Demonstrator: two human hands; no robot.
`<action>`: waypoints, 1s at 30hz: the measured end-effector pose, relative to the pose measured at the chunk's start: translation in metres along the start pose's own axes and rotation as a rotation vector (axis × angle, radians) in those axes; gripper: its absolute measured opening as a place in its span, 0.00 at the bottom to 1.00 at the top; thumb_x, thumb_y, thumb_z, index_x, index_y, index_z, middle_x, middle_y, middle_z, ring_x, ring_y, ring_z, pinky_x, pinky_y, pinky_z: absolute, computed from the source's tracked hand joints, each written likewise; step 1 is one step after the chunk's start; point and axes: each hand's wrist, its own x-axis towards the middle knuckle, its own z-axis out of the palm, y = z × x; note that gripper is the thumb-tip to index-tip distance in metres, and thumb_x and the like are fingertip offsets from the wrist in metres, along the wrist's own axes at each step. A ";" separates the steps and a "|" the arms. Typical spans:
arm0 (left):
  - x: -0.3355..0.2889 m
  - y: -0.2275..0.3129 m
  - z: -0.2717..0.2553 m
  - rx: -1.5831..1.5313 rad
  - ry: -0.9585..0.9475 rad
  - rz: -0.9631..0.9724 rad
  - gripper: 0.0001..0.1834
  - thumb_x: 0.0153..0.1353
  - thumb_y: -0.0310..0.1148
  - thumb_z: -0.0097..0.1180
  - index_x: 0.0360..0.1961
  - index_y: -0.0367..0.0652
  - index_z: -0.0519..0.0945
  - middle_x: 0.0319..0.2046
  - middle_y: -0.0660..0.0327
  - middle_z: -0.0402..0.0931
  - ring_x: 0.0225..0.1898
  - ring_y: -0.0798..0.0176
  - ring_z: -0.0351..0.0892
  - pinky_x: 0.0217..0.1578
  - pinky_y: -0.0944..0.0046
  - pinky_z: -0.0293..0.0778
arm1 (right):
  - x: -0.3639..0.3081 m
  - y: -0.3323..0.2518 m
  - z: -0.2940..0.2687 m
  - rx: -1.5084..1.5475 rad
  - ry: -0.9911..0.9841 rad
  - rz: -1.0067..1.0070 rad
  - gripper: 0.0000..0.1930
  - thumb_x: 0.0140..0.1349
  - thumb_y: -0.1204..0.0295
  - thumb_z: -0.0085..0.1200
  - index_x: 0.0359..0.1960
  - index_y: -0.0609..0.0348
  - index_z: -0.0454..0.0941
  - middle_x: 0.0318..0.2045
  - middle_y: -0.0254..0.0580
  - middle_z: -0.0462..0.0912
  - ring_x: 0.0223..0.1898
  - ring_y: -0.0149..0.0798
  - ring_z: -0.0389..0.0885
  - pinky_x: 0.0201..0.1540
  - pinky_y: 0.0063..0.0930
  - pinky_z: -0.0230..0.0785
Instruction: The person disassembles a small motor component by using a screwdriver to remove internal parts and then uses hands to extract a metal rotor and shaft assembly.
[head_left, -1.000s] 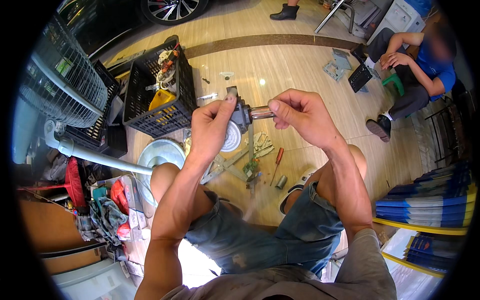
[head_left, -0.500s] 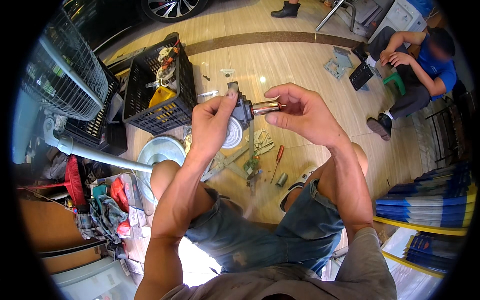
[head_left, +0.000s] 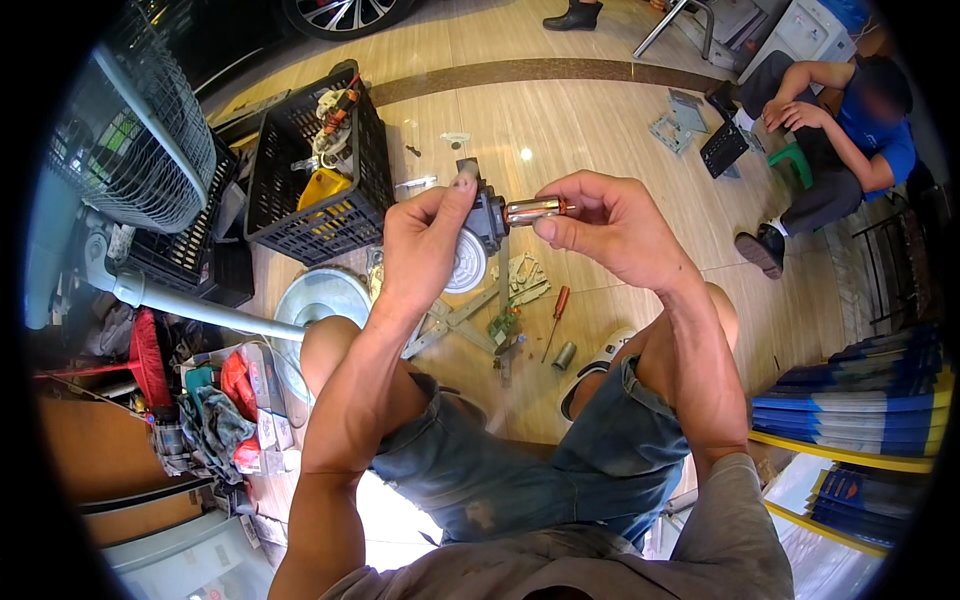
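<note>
My left hand [head_left: 422, 252] grips a dark motor gear housing [head_left: 487, 218], thumb on top. A pale round disc [head_left: 466, 264] sits at its lower side. From the housing's right side a shiny metal motor armature [head_left: 533, 209] sticks out, with copper-orange showing at its far end. My right hand [head_left: 622, 228] closes thumb and fingers round that far end; the fingertips behind it are partly hidden. On the floor below lie a crossed-arm metal mechanism [head_left: 458, 325], a screwdriver [head_left: 560, 305] with a red handle and a small metal cylinder [head_left: 565, 355].
A black plastic crate [head_left: 318, 222] with tools stands ahead left, near a fan [head_left: 150, 140] and its round base [head_left: 320, 290]. At far right a person [head_left: 850, 130] sits beside metal plates [head_left: 680, 125]. Stacked blue packages [head_left: 850, 415] fill the right side.
My right fingers have closed in on the armature's far end, where copper-orange now shows. My left hand keeps its hold on the housing.
</note>
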 end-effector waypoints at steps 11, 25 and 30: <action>-0.002 0.002 0.000 -0.017 0.001 -0.008 0.22 0.72 0.43 0.50 0.30 0.35 0.83 0.20 0.63 0.79 0.19 0.75 0.74 0.20 0.73 0.67 | 0.000 -0.005 0.001 -0.051 -0.001 0.037 0.18 0.64 0.60 0.63 0.40 0.65 0.81 0.26 0.33 0.80 0.29 0.24 0.77 0.35 0.18 0.70; -0.005 0.006 0.003 -0.076 0.019 -0.046 0.21 0.69 0.44 0.56 0.28 0.36 0.84 0.20 0.72 0.74 0.22 0.82 0.64 0.22 0.75 0.59 | 0.002 0.001 0.003 -0.049 0.012 0.064 0.27 0.67 0.49 0.54 0.28 0.67 0.80 0.18 0.36 0.77 0.23 0.26 0.75 0.28 0.23 0.66; -0.004 0.005 0.002 -0.071 0.021 -0.032 0.22 0.69 0.44 0.56 0.28 0.35 0.84 0.19 0.72 0.75 0.22 0.82 0.64 0.22 0.75 0.59 | 0.002 -0.001 0.003 -0.059 0.011 0.068 0.28 0.68 0.48 0.53 0.28 0.67 0.81 0.18 0.36 0.77 0.24 0.27 0.75 0.28 0.23 0.67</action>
